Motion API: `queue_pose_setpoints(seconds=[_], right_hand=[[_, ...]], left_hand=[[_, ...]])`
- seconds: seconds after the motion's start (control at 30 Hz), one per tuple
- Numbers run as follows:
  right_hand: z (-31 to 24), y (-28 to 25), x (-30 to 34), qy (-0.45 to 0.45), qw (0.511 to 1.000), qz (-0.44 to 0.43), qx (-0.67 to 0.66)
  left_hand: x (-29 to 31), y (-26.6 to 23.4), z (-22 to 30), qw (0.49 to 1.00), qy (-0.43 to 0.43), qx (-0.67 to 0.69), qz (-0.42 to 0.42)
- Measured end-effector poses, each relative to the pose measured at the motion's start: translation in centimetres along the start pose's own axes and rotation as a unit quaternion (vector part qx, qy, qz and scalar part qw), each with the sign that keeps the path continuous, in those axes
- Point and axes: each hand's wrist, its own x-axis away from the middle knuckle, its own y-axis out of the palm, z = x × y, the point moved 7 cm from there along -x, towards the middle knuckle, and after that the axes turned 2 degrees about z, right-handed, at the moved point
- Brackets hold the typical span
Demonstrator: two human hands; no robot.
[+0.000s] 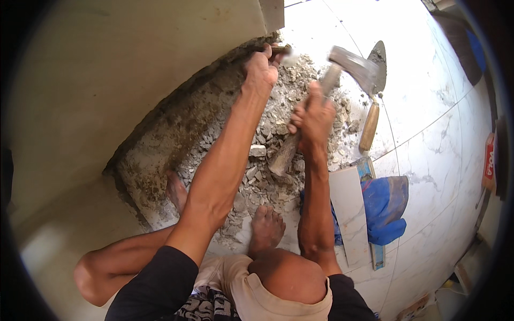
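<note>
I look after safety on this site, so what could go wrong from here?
A stray blow from the wooden-handled metal hammer, blurred in the right hand, might hit the left hand, which grips a short dark bar.

Sharp chips from the broken grey rubble could cut the bare feet beside it.

The pointed grey metal trowel with a wooden handle lies near the hammer's head and might get knocked.
</note>
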Motion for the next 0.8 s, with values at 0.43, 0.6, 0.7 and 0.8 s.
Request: queue_pose_setpoints(seconds=[0.43,0.6,0.7,0.8], right_hand=[[0.8,0.1,-0.2,-0.040,0.995,0.041,-0.087],[2.9,2.0,-1.1,0.081,0.990,-0.104,0.059],[0.2,0.2,-0.2,0.006,1.000,-0.010,-0.009],[0.7,0.6,-0.4,-0.036,0.991,0.042,-0.119]], left_hand=[[0.8,0.5,0.0,1.000,0.011,-0.010,-0.002],[0.4,0.6,0.1,1.000,0.001,0.003,0.011],[0.7,0.2,0.1,1.000,0.017,-0.008,0.016],[0.5,0.0,-0.2,1.000,0.011,-0.009,0.011]])
